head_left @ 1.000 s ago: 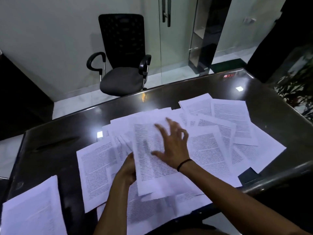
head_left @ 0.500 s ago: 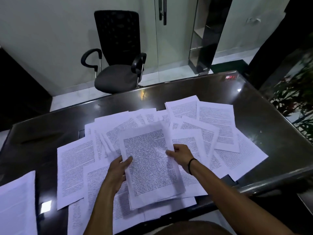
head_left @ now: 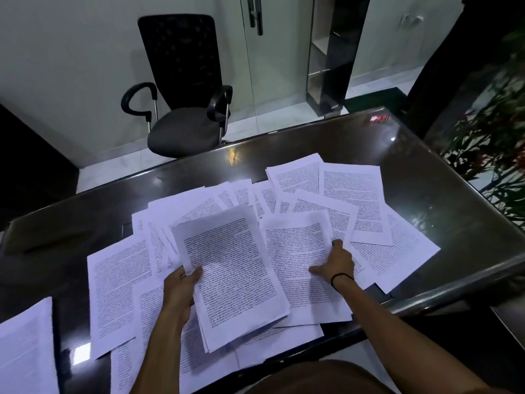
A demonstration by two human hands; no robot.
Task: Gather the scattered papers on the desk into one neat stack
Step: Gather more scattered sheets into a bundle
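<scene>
Nearest: left hand (head_left: 181, 285) clamped on started stack (head_left: 235, 277); right hand (head_left: 336, 263) pinching next sheet (head_left: 301, 257) just beside. Farther across counter (head_left: 326, 143): scattered papers (head_left: 352, 200) still overlapping, ungathered. Barely begun; most left.

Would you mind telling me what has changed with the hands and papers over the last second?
The right hand left the gathered stack and moved right to grip another sheet. The left hand keeps holding the stack's left edge. The other scattered papers and the desk look unchanged.
</scene>
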